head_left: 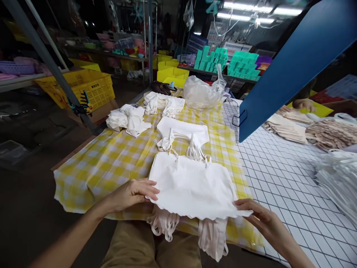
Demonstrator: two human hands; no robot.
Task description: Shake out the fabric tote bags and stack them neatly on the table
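Note:
A white strappy top (192,184) lies flat on the yellow checked cloth (111,160) at the near edge of the table. My left hand (134,193) pinches its lower left corner, fingers closed on the fabric. At the lower right corner my right hand (256,216) grips the hem. Beneath the top, more white pieces (212,234) hang over the table edge toward my lap. A second white top (182,132) lies just beyond, its straps bunched toward me.
Crumpled white garments (128,119) and folded ones (164,102) lie farther back, with a clear plastic bag (202,93). A blue board (292,63) slants over the white grid surface (279,178). Beige piles (329,132), another person's hand (305,105) and yellow crates (89,87) surround.

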